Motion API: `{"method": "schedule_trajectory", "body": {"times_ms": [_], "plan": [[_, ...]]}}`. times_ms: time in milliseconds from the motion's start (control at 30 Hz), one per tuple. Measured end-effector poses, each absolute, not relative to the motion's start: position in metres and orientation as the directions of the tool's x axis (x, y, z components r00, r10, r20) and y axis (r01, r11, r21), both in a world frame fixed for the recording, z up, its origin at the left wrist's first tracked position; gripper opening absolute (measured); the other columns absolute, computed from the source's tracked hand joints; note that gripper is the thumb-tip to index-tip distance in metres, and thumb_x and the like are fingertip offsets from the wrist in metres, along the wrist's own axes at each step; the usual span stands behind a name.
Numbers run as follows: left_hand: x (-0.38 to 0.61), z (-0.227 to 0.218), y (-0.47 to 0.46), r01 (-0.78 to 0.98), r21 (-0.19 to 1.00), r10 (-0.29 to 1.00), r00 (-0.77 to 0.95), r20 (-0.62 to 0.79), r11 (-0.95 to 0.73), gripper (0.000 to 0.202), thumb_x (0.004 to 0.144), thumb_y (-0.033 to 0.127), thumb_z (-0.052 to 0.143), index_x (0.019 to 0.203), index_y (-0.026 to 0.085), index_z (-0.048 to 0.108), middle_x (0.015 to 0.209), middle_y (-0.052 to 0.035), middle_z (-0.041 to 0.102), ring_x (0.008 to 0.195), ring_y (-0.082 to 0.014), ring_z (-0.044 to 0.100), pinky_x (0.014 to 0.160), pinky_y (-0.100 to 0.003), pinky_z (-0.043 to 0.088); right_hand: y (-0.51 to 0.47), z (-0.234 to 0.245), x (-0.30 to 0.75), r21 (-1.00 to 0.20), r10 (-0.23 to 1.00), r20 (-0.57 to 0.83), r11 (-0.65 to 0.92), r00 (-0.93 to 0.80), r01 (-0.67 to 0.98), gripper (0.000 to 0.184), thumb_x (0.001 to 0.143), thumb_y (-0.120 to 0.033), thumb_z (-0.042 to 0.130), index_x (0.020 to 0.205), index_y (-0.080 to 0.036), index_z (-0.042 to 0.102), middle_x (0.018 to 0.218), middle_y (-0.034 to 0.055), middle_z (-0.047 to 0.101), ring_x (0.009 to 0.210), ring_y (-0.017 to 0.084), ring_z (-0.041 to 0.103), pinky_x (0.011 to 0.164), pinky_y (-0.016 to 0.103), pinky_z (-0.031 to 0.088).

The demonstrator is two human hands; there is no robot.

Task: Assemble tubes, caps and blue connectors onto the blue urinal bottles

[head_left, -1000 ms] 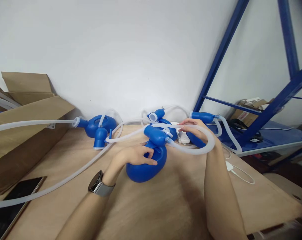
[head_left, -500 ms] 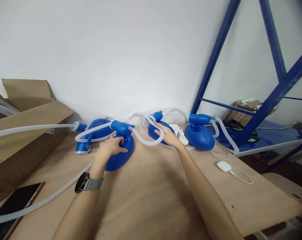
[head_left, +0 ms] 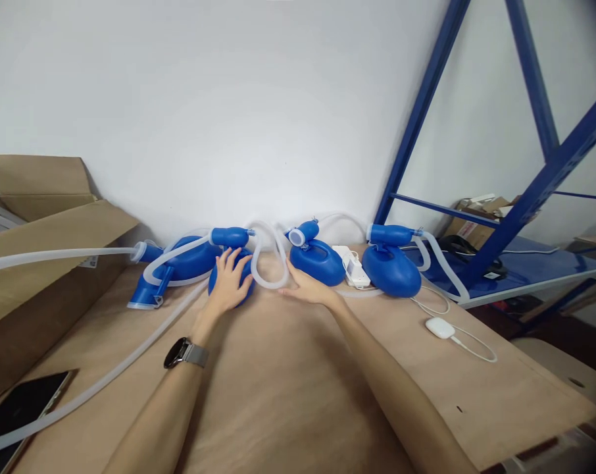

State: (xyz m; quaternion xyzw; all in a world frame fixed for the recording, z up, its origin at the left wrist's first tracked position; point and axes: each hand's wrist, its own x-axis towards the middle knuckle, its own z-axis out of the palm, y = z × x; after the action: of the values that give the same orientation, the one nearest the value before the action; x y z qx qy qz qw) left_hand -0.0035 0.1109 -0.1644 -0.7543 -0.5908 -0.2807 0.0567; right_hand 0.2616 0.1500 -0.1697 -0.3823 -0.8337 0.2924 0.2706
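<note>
wall (head_left: 229, 99) is plain white and kinda dull, with the table (head_left: 288, 388) pushed up near it. tabletop's light brown, looks like wood, small dark mark (head_left: 459, 409) toward the right. over on the right there's a blue metal rack (head_left: 419, 125) with a blue shelf (head_left: 549, 266), pale along the front edge. floor (head_left: 591, 342) down there looks dark. light's pretty soft, shadows on the table are blurry.

Tabletop (head_left: 278, 382) layout

Left grip (head_left: 227, 282): over bottle (head_left: 230, 236); bottle parts (head_left: 195, 258) (count unclear) just left, carton (head_left: 103, 227) farther left; phone (head_left: 29, 398) before it, left. Hose loop (head_left: 269, 285): between grips. Right grip (head_left: 306, 287): second bottle (head_left: 318, 262) just behind, rightward; then power strip (head_left: 351, 266), third bottle (head_left: 391, 271), shelf (head_left: 529, 263) farthest right.
</note>
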Motion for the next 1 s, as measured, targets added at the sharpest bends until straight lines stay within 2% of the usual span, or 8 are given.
{"method": "schedule_trajectory", "body": {"times_ms": [100, 200, 333, 433, 567, 633, 833, 1000], "plan": [[0.011, -0.172, 0.111, 0.886, 0.229, 0.840, 0.259, 0.478, -0.403, 0.060, 0.104, 0.042, 0.037, 0.161, 0.024, 0.038, 0.172, -0.0129, 0.028, 0.160, -0.0275, 0.020, 0.130, -0.055, 0.012, 0.148, -0.177, 0.250, -0.687, 0.782, 0.248, 0.558, -0.572, 0.465, 0.096, 0.095, -0.049, 0.064, 0.170, -0.021, 0.010, 0.175, 0.0127, 0.018, 0.161, 0.034, 0.021, 0.131, 0.056, 0.017], [0.023, -0.177, 0.110, 0.866, 0.217, 0.829, 0.315, 0.463, -0.450, 0.060, 0.101, 0.056, 0.046, 0.152, 0.026, 0.053, 0.176, -0.0129, 0.015, 0.163, -0.0323, 0.010, 0.130, -0.056, 0.010, 0.143, -0.182, 0.243, -0.674, 0.749, 0.261, 0.593, -0.609, 0.440, 0.083, 0.099, -0.043, 0.057, 0.169, -0.018, 0.020, 0.175, 0.0108, 0.018, 0.161, 0.030, 0.021, 0.132, 0.049, 0.017], [0.020, -0.181, 0.110, 0.915, 0.163, 0.845, 0.257, 0.469, -0.368, 0.070, 0.086, 0.065, 0.069, 0.142, 0.022, 0.064, 0.175, -0.0175, 0.014, 0.162, -0.0411, 0.006, 0.128, -0.063, 0.005, 0.143, -0.175, 0.249, -0.673, 0.726, 0.215, 0.595, -0.653, 0.440, 0.062, 0.098, -0.043, 0.057, 0.156, -0.022, 0.051, 0.158, 0.0089, 0.054, 0.147, 0.029, 0.050, 0.123, 0.046, 0.040], [0.010, -0.186, 0.111, 0.942, 0.193, 0.862, 0.153, 0.483, -0.276, 0.062, 0.091, 0.060, 0.066, 0.144, 0.029, 0.063, 0.176, -0.0127, 0.016, 0.162, -0.0426, 0.003, 0.127, -0.068, 0.005, 0.153, -0.164, 0.265, -0.656, 0.800, 0.242, 0.552, -0.550, 0.515, 0.044, 0.098, -0.041, 0.055, 0.137, -0.026, 0.070, 0.146, 0.0071, 0.065, 0.142, 0.031, 0.054, 0.123, 0.050, 0.039], [-0.001, -0.197, 0.115, 0.914, 0.393, 0.870, -0.110, 0.480, -0.101, 0.057, 0.101, 0.052, 0.051, 0.154, 0.030, 0.052, 0.177, -0.0090, 0.006, 0.162, -0.0405, -0.002, 0.127, -0.061, 0.019, 0.168, -0.158, 0.295, -0.628, 0.928, 0.337, 0.350, -0.162, 0.695, 0.058, 0.097, -0.036, 0.051, 0.154, -0.024, 0.051, 0.170, 0.0091, 0.033, 0.161, 0.036, 0.016, 0.130, 0.061, 0.012], [-0.004, -0.204, 0.117, 0.907, 0.417, 0.877, -0.149, 0.457, -0.063, 0.054, 0.106, 0.045, 0.040, 0.156, 0.026, 0.050, 0.176, -0.0136, 0.009, 0.163, -0.0392, 0.002, 0.127, -0.059, 0.021, 0.170, -0.161, 0.307, -0.624, 0.942, 0.336, 0.231, -0.010, 0.746, 0.069, 0.095, -0.036, 0.052, 0.161, -0.019, 0.039, 0.171, 0.0137, 0.027, 0.161, 0.040, 0.010, 0.128, 0.065, 0.011], [-0.001, -0.224, 0.120, 0.920, 0.383, 0.950, -0.042, 0.308, -0.084, 0.060, 0.108, 0.045, 0.033, 0.166, 0.029, 0.028, 0.163, -0.0218, 0.042, 0.151, -0.0390, 0.040, 0.115, -0.065, 0.038, 0.167, -0.166, 0.307, -0.592, 0.929, 0.332, 0.071, 0.163, 0.803, 0.073, 0.091, -0.051, 0.061, 0.154, -0.017, 0.045, 0.157, 0.0201, 0.043, 0.147, 0.045, 0.032, 0.122, 0.063, 0.020], [0.006, -0.233, 0.120, 0.941, 0.311, 0.968, 0.055, 0.245, -0.132, 0.068, 0.106, 0.047, 0.039, 0.168, 0.030, 0.016, 0.165, -0.0239, 0.039, 0.156, -0.0392, 0.033, 0.116, -0.068, 0.033, 0.170, -0.163, 0.299, -0.629, 0.937, 0.289, 0.031, 0.196, 0.777, 0.049, 0.089, -0.037, 0.063, 0.133, -0.016, 0.063, 0.139, 0.0192, 0.060, 0.137, 0.040, 0.046, 0.117, 0.055, 0.031]]}}
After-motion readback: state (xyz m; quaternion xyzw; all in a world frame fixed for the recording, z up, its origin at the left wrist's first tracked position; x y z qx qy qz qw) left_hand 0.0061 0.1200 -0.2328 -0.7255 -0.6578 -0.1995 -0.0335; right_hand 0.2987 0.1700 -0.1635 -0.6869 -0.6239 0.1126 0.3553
